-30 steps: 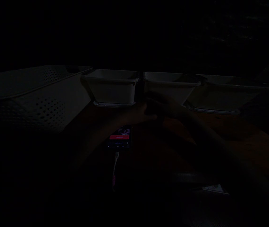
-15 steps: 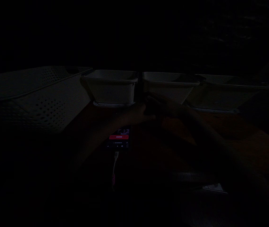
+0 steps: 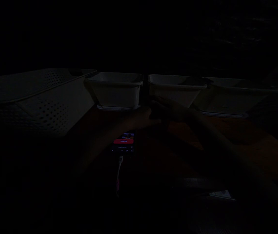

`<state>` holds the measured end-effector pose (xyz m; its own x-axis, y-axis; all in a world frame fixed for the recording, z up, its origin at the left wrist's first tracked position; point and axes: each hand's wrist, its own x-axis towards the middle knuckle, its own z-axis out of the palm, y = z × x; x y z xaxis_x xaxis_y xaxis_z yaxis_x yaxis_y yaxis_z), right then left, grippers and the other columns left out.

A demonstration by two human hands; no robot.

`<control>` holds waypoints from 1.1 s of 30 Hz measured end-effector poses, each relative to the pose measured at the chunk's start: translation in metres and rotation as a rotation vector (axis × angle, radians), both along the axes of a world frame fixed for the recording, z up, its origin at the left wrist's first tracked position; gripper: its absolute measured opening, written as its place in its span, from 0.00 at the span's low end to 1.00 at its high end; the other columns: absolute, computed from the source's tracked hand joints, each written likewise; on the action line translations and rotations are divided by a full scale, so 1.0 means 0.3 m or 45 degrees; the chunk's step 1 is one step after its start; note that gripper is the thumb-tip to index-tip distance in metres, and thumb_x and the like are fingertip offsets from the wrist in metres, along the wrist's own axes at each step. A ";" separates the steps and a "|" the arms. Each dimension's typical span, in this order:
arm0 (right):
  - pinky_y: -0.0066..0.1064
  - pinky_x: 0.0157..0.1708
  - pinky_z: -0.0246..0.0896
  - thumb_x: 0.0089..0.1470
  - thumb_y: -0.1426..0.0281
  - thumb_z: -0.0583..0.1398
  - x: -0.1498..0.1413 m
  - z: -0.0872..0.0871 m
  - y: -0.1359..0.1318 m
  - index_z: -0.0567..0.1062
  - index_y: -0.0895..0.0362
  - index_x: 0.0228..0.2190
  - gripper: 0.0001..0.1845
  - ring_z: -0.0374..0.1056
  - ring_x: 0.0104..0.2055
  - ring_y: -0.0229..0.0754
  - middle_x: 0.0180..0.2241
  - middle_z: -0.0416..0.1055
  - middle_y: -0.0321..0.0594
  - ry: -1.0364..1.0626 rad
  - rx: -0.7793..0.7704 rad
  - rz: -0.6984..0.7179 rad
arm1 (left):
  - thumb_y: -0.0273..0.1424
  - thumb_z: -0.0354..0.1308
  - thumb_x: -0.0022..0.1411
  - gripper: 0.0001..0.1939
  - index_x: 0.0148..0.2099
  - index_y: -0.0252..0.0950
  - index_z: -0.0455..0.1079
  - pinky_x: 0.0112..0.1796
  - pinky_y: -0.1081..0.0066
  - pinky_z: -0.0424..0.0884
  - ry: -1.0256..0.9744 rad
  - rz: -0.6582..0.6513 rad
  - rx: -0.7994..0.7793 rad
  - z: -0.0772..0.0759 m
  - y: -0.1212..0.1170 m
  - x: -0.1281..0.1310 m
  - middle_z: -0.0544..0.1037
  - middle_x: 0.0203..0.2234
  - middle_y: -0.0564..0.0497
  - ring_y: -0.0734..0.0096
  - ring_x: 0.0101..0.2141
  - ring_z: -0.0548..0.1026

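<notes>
The scene is very dark. My left hand (image 3: 142,118) and my right hand (image 3: 172,110) meet over the wooden table (image 3: 251,146), just in front of the gap between two white bins (image 3: 116,89) (image 3: 176,86). The hands touch or overlap, and their fingers are too dim to make out. Whether they hold anything cannot be seen. A lit phone (image 3: 123,143) with a red bar on its screen lies on the table just below my left hand, with a white cable (image 3: 118,172) plugged into its near end.
A third white bin (image 3: 229,97) stands at the right of the row. A large perforated white basket (image 3: 36,97) lies at the left. A pale flat object (image 3: 220,195) rests near the table's front right.
</notes>
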<state>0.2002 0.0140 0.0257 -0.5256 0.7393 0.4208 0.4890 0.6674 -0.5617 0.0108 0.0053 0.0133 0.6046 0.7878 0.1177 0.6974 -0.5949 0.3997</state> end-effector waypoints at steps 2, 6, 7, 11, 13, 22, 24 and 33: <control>0.42 0.53 0.66 0.62 0.53 0.55 -0.002 0.005 -0.009 0.75 0.50 0.50 0.22 0.72 0.51 0.47 0.46 0.76 0.43 0.004 -0.081 0.006 | 0.46 0.56 0.62 0.23 0.50 0.32 0.72 0.33 0.69 0.71 -0.008 -0.022 0.007 -0.001 0.001 0.000 0.80 0.39 0.43 0.63 0.35 0.77; 0.45 0.52 0.67 0.63 0.53 0.54 -0.013 0.015 -0.026 0.74 0.51 0.50 0.22 0.72 0.49 0.47 0.48 0.75 0.43 0.011 -0.168 -0.043 | 0.46 0.55 0.63 0.24 0.51 0.31 0.71 0.33 0.70 0.70 -0.006 -0.026 0.020 0.000 0.000 0.001 0.80 0.41 0.43 0.64 0.36 0.78; 0.45 0.52 0.67 0.63 0.53 0.53 -0.016 0.017 -0.031 0.74 0.52 0.50 0.22 0.72 0.49 0.48 0.49 0.74 0.44 0.009 -0.174 -0.055 | 0.46 0.55 0.63 0.24 0.50 0.31 0.71 0.33 0.70 0.70 0.003 -0.018 0.019 0.000 0.000 0.001 0.80 0.41 0.43 0.64 0.36 0.78; 0.45 0.52 0.66 0.63 0.54 0.53 -0.024 0.023 -0.042 0.74 0.54 0.48 0.22 0.72 0.48 0.48 0.47 0.75 0.45 0.012 -0.185 -0.076 | 0.47 0.55 0.63 0.25 0.51 0.30 0.71 0.33 0.69 0.70 -0.018 -0.037 0.017 -0.004 0.003 -0.002 0.80 0.41 0.42 0.63 0.36 0.78; 0.44 0.51 0.67 0.63 0.53 0.53 -0.026 0.024 -0.043 0.74 0.54 0.49 0.22 0.72 0.48 0.47 0.47 0.75 0.45 0.007 -0.190 -0.077 | 0.48 0.55 0.62 0.26 0.50 0.29 0.71 0.33 0.67 0.71 -0.028 -0.046 0.015 -0.004 0.004 -0.003 0.79 0.41 0.41 0.61 0.36 0.78; 0.46 0.54 0.64 0.64 0.54 0.53 -0.030 0.026 -0.046 0.74 0.55 0.49 0.22 0.71 0.51 0.49 0.51 0.73 0.47 -0.042 -0.136 -0.106 | 0.48 0.54 0.62 0.26 0.50 0.30 0.71 0.33 0.67 0.71 -0.038 -0.060 0.011 -0.002 0.001 -0.004 0.79 0.42 0.40 0.60 0.37 0.78; 0.47 0.55 0.63 0.64 0.55 0.53 -0.033 0.029 -0.049 0.73 0.56 0.50 0.22 0.70 0.53 0.50 0.52 0.72 0.47 -0.051 -0.143 -0.133 | 0.47 0.54 0.62 0.26 0.51 0.31 0.70 0.34 0.68 0.71 -0.041 -0.066 0.019 -0.003 0.002 -0.005 0.79 0.43 0.41 0.61 0.37 0.78; 0.44 0.52 0.65 0.65 0.56 0.52 -0.034 0.032 -0.050 0.73 0.57 0.51 0.23 0.71 0.50 0.49 0.51 0.73 0.49 -0.079 -0.132 -0.112 | 0.47 0.55 0.62 0.25 0.51 0.31 0.71 0.33 0.69 0.71 -0.021 -0.049 0.043 -0.005 0.002 -0.004 0.79 0.42 0.41 0.62 0.37 0.78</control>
<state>0.1901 -0.0011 0.0352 -0.4797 0.8213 0.3089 0.5788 0.5607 -0.5921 0.0097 0.0060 0.0118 0.6319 0.7596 0.1539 0.6672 -0.6342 0.3907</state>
